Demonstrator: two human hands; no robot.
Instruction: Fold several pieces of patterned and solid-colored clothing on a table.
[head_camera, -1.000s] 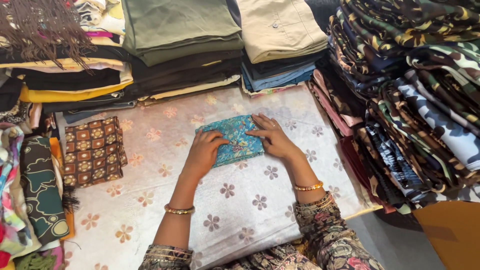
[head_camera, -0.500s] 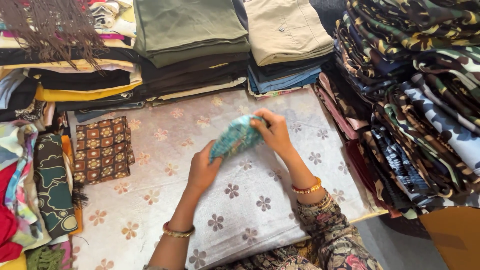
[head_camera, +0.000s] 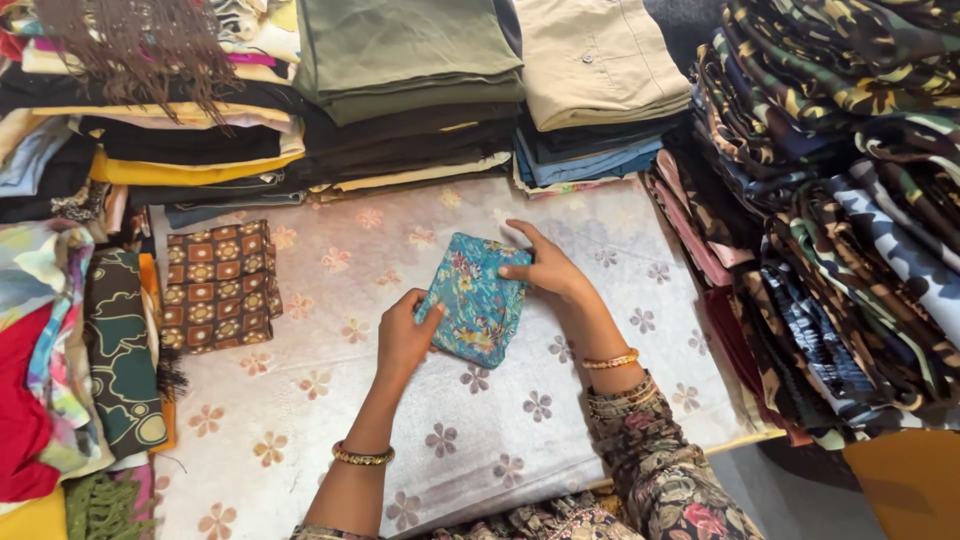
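- Left hand (head_camera: 402, 335): nearest the viewer, gold bangle at the wrist; fingers curled round the near-left edge of the folded turquoise floral cloth (head_camera: 474, 298), gripping it so the folds stay together.
- Right hand (head_camera: 548, 268): across the same piece, fingers spread flat on its far-right edge, thumb beneath; the two hands, apart, clamp the bundle from opposite sides.
- Folded turquoise floral cloth: small rectangular packet, tilted, at the middle of the counter (head_camera: 330, 420), which carries a pale flower-printed cover.
- Brown patterned folded cloth (head_camera: 218, 285): lies flat to the left, well apart from the hands, seemingly set aside.
- Camouflage fabric stack (head_camera: 850, 200): right side, piled high in overlapping folds.
- Olive and beige folded stacks (head_camera: 420, 60): far edge, sorted by colour.
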